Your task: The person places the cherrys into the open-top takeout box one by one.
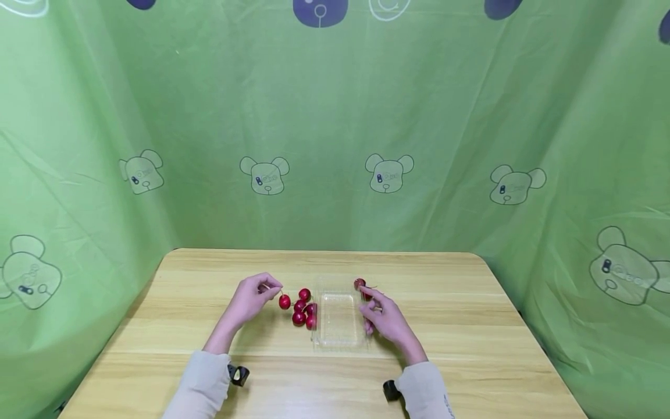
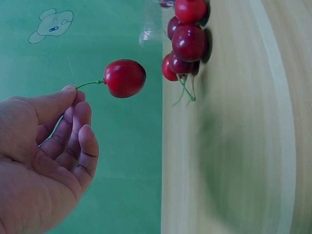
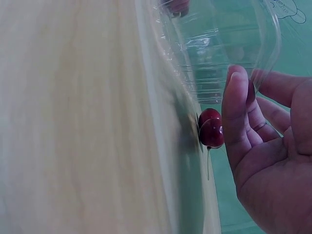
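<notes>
My left hand [image 1: 255, 299] pinches the green stem of a red cherry [image 2: 125, 78] between thumb and fingertips. The fruit hangs off the tabletop, left of a small group of cherries [image 1: 299, 318]. Those cluster against the left side of a clear plastic container [image 1: 339, 344], which stands open on the table. At the container's right side, my right hand [image 1: 385, 317] grips the rim, as the right wrist view shows. Beyond that hand's fingertips lie a few dark red cherries [image 3: 211, 132], partly hidden by the fingers in the head view.
The light wood table [image 1: 262, 384] ends at a far edge with rounded corners. Behind and beside it hangs a green curtain [image 1: 324, 221] printed with bear heads. A dark wrist camera [image 1: 238, 375] sits at the left cuff, another [image 1: 391, 390] at the right.
</notes>
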Available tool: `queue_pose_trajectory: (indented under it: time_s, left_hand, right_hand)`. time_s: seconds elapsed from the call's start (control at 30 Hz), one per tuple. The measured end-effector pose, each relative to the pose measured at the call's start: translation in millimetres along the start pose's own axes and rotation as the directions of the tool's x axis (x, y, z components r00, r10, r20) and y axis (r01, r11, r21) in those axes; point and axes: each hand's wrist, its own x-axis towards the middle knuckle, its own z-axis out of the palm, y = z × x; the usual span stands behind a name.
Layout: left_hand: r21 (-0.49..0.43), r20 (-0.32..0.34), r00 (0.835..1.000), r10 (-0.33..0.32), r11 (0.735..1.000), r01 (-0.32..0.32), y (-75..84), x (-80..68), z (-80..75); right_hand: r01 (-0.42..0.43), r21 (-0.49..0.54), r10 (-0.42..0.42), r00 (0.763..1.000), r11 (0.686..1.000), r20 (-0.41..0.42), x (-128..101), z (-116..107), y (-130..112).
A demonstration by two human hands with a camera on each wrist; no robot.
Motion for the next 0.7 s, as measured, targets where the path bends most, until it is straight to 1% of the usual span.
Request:
queue_pose_trajectory:
  time_s: [0.17,0.43,0.7]
  left_hand:
    - [-0.002,-0.017,0.999,0.028,1.000,-0.028,5.8,1.3,1.3]
    - [-0.031,-0.018,0.999,0.039,0.999,-0.039,14.5,2.8,1.9]
    - [-0.044,-0.024,0.997,0.074,0.996,-0.075,21.5,4.5,2.6]
  right_hand:
    - [0.002,-0.012,-0.002,1.000,1.000,-0.003,0,1,1]
    - [0.004,-0.003,-0.004,1.000,1.000,0.004,0,2,2]
    - [0.025,0.004,-0.025,1.000,1.000,0.003,1,1,1]
